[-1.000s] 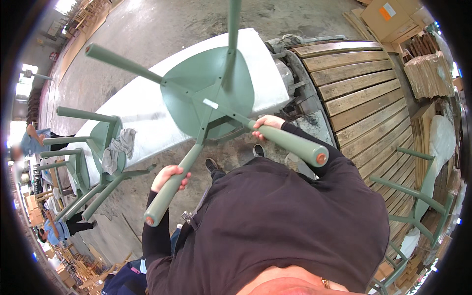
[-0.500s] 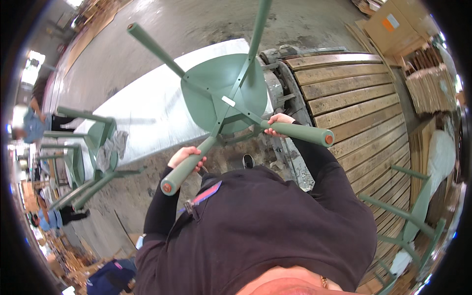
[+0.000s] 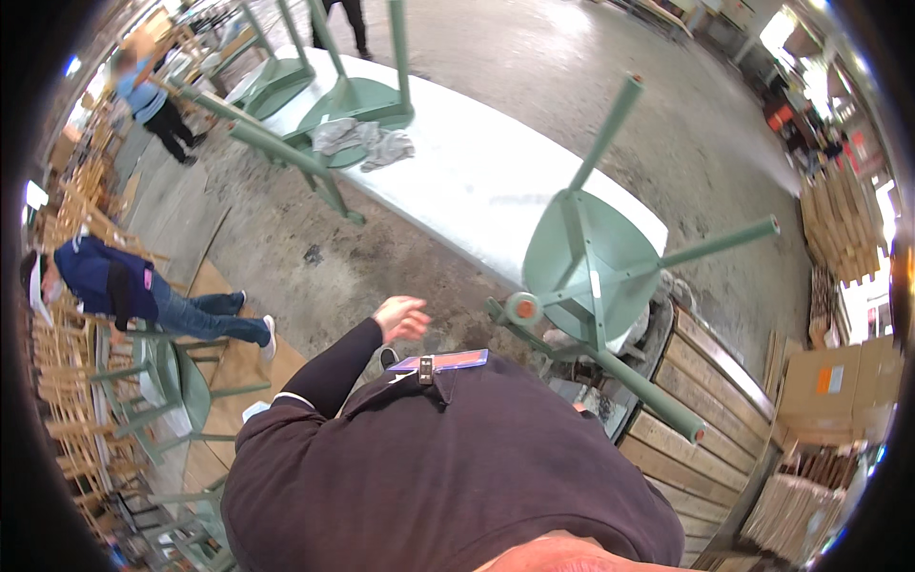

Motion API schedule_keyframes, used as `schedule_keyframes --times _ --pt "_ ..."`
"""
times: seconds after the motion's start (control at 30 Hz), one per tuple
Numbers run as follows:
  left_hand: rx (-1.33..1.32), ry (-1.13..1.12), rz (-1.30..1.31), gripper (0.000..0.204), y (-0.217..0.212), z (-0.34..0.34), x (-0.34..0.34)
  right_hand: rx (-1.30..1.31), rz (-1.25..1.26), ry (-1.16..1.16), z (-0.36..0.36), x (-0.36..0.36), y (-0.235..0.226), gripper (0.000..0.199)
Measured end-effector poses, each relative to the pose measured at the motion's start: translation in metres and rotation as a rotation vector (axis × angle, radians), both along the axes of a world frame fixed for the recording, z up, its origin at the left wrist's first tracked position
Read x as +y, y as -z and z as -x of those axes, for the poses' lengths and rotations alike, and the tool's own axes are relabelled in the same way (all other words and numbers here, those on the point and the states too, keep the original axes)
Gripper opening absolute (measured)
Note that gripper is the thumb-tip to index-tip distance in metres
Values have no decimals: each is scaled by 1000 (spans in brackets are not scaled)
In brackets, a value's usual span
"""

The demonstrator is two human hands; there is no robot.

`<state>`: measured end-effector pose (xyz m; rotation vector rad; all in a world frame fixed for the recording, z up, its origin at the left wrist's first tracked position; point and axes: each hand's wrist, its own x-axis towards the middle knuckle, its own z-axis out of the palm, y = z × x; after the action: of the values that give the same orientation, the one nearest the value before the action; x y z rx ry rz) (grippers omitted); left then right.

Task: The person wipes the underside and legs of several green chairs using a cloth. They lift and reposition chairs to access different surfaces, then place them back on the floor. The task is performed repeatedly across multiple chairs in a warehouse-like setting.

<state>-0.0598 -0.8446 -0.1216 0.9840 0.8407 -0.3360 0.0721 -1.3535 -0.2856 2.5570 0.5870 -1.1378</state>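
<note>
My left hand [image 3: 402,317] is in the air in front of my body, fingers stretched and holding nothing, a little blurred. My right hand does not show; my torso hides that side. To the front right, a green chair [image 3: 543,243] lies upside down at the near right end of a white-topped table [image 3: 457,176], its legs pointing up and outward. My left hand is apart from it. On the far left part of the table more green chairs [image 3: 357,100] are upturned, and a grey cloth [image 3: 348,139] is draped over one.
A slatted wooden platform [image 3: 701,381] runs along the right, with a cardboard box [image 3: 829,386] beyond. At left, a person in a dark vest [image 3: 105,276] stands near a green chair [image 3: 195,389] and stacked wooden frames [image 3: 81,381]. Farther off is a person in light blue [image 3: 143,91].
Both hands have let go of the upturned chair, which now rests on the table end. My view has turned left, and my left hand has drawn away from the chair.
</note>
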Motion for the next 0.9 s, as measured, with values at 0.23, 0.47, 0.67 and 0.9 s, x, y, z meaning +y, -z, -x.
schedule_keyframes --times 0.23,0.47,0.67,0.9 --pt "770 -329 -346 23 -18 286 94 105 -457 283 19 161 18 40" --pt "579 -835 -216 23 -13 317 172 113 -689 110 1 402 -19 36" --pt "323 -634 -207 16 32 217 247 483 -1153 731 -69 573 -72 31" --pt "49 -118 -353 19 63 117 281 -117 -1139 347 -224 722 -104 62"
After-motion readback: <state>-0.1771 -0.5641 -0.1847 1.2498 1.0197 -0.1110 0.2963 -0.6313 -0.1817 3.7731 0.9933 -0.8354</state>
